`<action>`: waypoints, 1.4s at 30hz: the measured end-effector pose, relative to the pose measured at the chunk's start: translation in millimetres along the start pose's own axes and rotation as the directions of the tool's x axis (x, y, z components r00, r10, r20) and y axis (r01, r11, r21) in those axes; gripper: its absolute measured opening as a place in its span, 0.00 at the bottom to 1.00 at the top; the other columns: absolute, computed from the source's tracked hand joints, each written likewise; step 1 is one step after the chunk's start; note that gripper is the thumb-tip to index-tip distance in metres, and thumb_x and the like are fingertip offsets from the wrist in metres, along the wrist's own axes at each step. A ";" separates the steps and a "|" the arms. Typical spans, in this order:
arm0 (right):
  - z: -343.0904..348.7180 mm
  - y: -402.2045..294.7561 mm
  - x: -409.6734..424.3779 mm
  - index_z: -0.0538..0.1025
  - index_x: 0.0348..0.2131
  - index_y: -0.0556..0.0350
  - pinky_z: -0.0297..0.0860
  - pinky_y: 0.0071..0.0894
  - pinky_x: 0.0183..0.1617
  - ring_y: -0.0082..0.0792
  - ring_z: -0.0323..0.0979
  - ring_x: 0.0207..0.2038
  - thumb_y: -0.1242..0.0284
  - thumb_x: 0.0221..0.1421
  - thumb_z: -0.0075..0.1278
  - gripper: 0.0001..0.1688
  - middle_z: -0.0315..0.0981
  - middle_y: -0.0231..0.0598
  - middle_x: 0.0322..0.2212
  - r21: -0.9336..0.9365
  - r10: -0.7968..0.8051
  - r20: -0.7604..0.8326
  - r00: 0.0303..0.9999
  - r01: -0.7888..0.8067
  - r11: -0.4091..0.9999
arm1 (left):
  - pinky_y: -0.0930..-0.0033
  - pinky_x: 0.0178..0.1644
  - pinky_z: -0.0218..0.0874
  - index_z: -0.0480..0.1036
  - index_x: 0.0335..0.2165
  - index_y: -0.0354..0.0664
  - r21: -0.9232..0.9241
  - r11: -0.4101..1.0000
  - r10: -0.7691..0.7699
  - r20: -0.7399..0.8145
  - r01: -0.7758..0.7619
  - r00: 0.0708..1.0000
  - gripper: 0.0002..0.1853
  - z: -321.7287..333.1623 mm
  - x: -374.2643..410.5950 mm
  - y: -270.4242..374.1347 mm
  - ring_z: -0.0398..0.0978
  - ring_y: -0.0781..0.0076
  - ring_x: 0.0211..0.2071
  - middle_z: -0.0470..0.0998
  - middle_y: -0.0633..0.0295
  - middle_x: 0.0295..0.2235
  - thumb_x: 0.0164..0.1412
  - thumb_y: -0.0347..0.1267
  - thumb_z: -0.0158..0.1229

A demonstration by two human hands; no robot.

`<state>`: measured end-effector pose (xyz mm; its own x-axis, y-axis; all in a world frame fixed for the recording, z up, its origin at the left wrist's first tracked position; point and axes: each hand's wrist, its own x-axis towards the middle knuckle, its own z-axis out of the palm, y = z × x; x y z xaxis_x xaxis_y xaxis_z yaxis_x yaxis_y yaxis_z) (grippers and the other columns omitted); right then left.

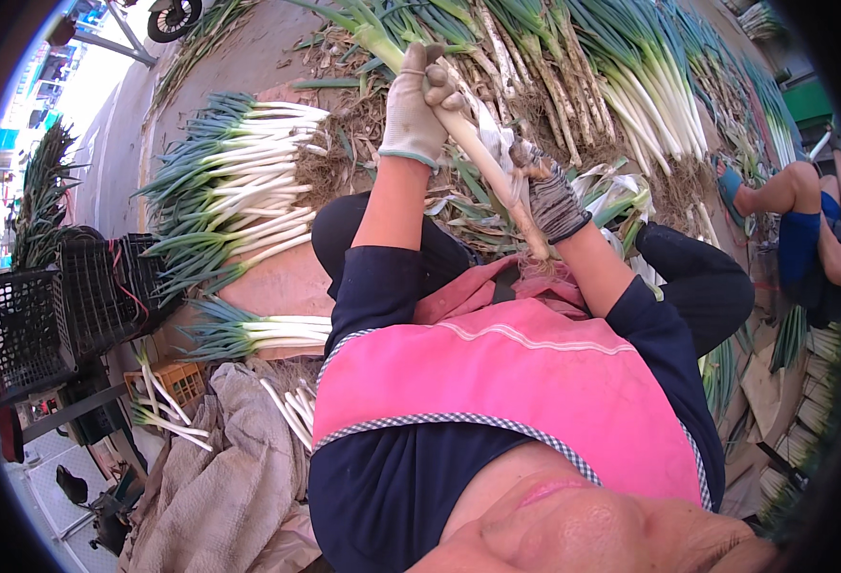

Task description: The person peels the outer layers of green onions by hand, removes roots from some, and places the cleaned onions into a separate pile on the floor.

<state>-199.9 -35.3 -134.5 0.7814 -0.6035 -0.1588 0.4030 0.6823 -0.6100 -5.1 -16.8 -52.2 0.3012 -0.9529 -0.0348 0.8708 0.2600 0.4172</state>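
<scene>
My left hand (420,107), in a pale knitted glove with a green cuff, is closed around the upper shank of a long green onion (488,168). Its green leaves point up and away, and its root end slants down towards my lap. Beside the lower white stalk, my right hand (553,193), in a dark striped and soiled glove, pinches a strip of loose pale outer skin (495,140). Part of that grip is hidden by the fingers. Below both hands, peeled skins and cut leaves (474,215) litter the ground.
Cleaned green onions (270,168) lie in rows at left. Unpeeled ones with dry skins (535,79) spread ahead. Black plastic crates (101,294), an orange crate (180,379) and a grey cloth (227,444) are at my left. Another person's leg (785,190) shows at right.
</scene>
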 end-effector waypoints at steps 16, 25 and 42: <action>-121.2 -68.0 -206.6 0.72 0.40 0.55 0.66 0.38 0.36 0.39 0.71 0.31 0.52 0.42 0.56 0.31 0.74 0.40 0.27 -0.900 0.309 -0.432 0.847 -0.429 -0.082 | 0.80 0.16 0.49 0.67 0.28 0.41 0.071 0.942 0.335 -0.304 -0.329 0.892 0.12 -62.6 9.9 104.1 0.52 0.86 0.11 0.60 0.73 0.16 0.60 0.38 0.50; 30.2 -87.6 -71.6 0.66 0.50 0.52 0.57 0.43 0.56 0.47 0.58 0.54 0.62 0.41 0.58 0.36 0.61 0.47 0.50 -0.809 -0.153 0.371 0.916 0.238 -0.537 | 0.77 0.21 0.53 0.70 0.34 0.33 0.119 0.983 0.156 -0.131 -0.141 0.979 0.18 -22.5 -9.2 42.3 0.60 0.77 0.19 0.69 0.61 0.23 0.59 0.40 0.49; -59.7 -42.4 -118.0 0.76 0.38 0.52 0.68 0.39 0.38 0.45 0.73 0.30 0.61 0.51 0.50 0.18 0.75 0.47 0.28 -0.908 0.099 -0.012 0.995 0.030 -0.418 | 0.78 0.16 0.47 0.68 0.29 0.37 0.172 0.970 0.219 -0.336 -0.169 0.916 0.23 -61.8 -11.0 71.6 0.55 0.81 0.15 0.61 0.69 0.18 0.58 0.49 0.49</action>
<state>-337.6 -17.6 -136.3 0.8114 -0.5383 -0.2277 -0.5774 -0.6779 -0.4551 77.9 22.0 -78.1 0.5975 -0.7632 -0.2460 0.7272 0.3864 0.5673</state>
